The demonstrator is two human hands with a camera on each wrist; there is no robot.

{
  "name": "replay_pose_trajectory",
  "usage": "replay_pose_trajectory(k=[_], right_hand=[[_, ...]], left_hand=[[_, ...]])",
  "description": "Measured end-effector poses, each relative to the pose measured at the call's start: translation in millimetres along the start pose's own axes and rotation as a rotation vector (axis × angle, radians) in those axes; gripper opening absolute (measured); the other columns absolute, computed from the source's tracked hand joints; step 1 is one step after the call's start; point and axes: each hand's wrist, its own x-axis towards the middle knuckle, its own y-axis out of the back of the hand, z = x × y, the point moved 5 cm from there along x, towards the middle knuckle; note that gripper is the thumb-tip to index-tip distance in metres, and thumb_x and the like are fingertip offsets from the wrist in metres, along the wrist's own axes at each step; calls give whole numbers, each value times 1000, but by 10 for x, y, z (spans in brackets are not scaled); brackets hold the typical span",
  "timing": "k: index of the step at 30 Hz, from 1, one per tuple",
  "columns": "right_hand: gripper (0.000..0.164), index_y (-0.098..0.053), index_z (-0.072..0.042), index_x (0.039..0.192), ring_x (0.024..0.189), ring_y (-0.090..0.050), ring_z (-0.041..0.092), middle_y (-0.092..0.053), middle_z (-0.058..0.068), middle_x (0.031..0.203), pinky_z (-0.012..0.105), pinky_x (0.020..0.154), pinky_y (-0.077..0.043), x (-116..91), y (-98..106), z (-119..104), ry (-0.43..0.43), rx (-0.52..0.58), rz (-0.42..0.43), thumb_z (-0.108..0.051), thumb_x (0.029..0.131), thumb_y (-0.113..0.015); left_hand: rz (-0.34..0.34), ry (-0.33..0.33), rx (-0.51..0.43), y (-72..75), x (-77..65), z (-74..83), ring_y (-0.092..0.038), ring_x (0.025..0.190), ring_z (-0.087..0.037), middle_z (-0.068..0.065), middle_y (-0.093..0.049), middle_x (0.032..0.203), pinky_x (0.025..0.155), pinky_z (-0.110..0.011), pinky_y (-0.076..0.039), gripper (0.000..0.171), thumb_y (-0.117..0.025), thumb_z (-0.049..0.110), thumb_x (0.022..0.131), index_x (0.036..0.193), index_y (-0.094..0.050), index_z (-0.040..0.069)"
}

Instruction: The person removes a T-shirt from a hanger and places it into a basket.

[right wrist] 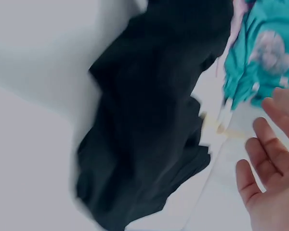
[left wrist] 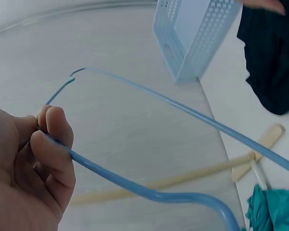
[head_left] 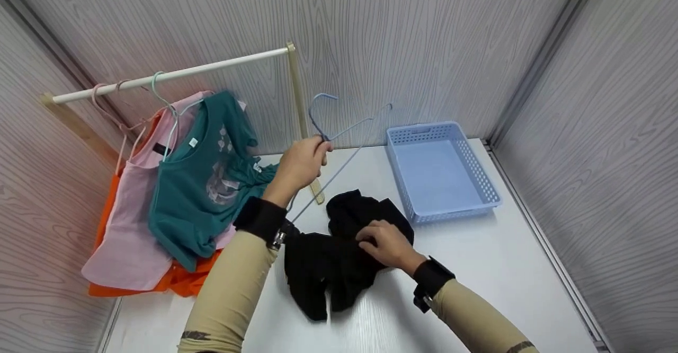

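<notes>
Grips a slim, triangular light-blue hanger in the left hand, above the smooth white table — extends the right hand, loosely relaxed, over the crumpled black fabric garment lying there.

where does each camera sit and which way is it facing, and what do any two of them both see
Head: on the head, looking forward and down at the rail, black garment and blue basket; left hand, right hand and sleeves show.
Left wrist: on that wrist, looking at the blue hanger the left hand grips; part of the other hand shows at the top edge.
Right wrist: on that wrist, looking at the black garment; the right hand shows at the right edge.
Both wrist views share the black garment and teal shirt.
</notes>
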Motion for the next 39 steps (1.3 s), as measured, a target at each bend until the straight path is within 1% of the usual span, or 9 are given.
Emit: replay_pose_trajectory(k=[5,9,14,18,20,24,30,34,39], right_hand=[[15,-72,-10,103,93,-64,22,-69,6,99,40,84,-51,-209,84,373,-106,54,-36,-15,90,-67],[24,-66,-5,113,88,-65,20,-69,6,96,38,78,-52,-350,145,589,-200,108,-77,-13,91,-64],[36,-55,-1,127,82,-64,18,-69,6,91,35,72,-51,-456,194,728,-260,140,-120,-12,93,-62],[39,-53,-1,129,80,-64,17,-69,6,90,35,71,-50,-471,201,752,-278,154,-133,-12,93,-62],[40,-52,0,129,79,-64,17,-69,6,89,34,71,-50,-460,197,749,-279,154,-132,-11,92,-63],[44,-50,-1,132,77,-62,15,-69,5,87,33,70,-50,-415,179,724,-275,152,-122,-12,91,-63],[49,-45,-3,136,73,-60,11,-67,2,85,29,67,-49,-394,134,667,-264,169,-119,-12,92,-64],[48,-45,-4,136,71,-59,10,-67,1,85,29,66,-48,-427,98,671,-250,171,-124,-12,92,-63],[48,-45,-4,136,68,-56,7,-66,0,83,27,65,-47,-455,63,713,-253,165,-122,-12,92,-62]], left_hand=[[-62,62,81,285,-58,-258,-56,66,-17,-4,-64,80,60,-29,-41,32,-42,29,105,101,-68,11],[-131,116,117,561,-145,-464,-57,65,-16,-7,-65,84,59,-28,-42,34,-40,27,106,108,-68,9],[-198,205,153,858,-211,-703,-60,69,-17,-11,-65,88,62,-29,-45,34,-39,25,105,111,-66,6],[-224,276,202,1018,-196,-802,-64,73,-19,-13,-67,92,66,-33,-47,34,-40,25,104,112,-65,3],[-192,304,238,1088,-144,-801,-63,75,-21,-13,-68,94,68,-35,-46,34,-40,26,104,111,-65,3],[-60,349,288,1209,29,-713,-61,83,-29,-13,-69,95,69,-40,-44,37,-38,29,104,105,-66,6],[97,396,274,1307,278,-532,-60,100,-37,-19,-66,110,77,-48,-49,41,-36,30,105,118,-67,6],[121,410,284,1308,416,-453,-59,97,-36,-23,-64,114,71,-44,-49,42,-36,28,105,115,-66,1],[88,413,284,1193,601,-400,-63,99,-39,-25,-62,119,65,-37,-50,42,-37,25,105,125,-61,-2]])
